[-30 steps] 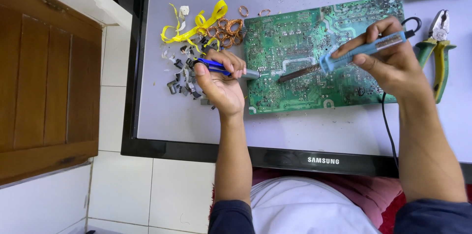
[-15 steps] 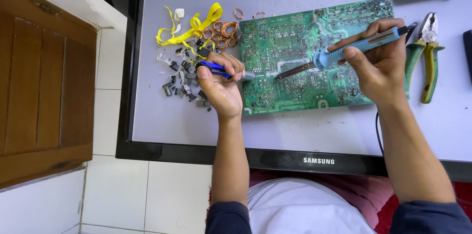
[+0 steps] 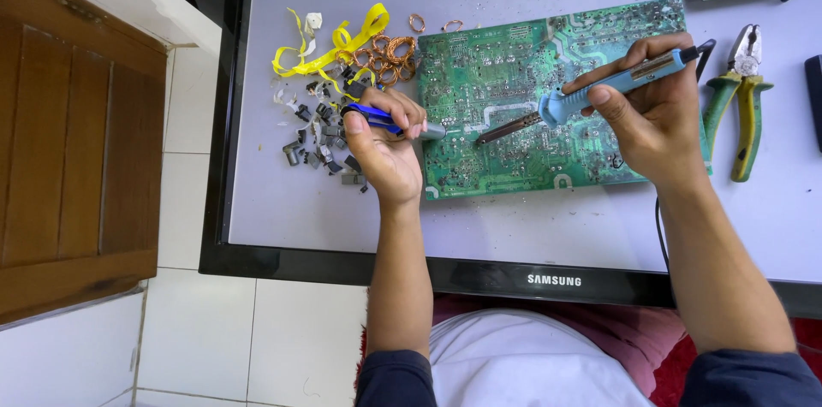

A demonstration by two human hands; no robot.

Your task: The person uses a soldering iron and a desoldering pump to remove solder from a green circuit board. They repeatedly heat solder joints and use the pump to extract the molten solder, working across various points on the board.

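head view: a person's two hands over a flat screen panel
circuit board [image 3: 548,99]: green, lying flat on the grey panel [image 3: 531,227]
right hand [image 3: 655,120]: fingers clamped on a blue soldering iron [image 3: 599,90], tip on the board
left hand [image 3: 385,146]: closed around a blue-handled tool [image 3: 377,118] at the board's left edge
beside: copper coils [image 3: 390,56], yellow tape [image 3: 338,43], pliers [image 3: 741,95]
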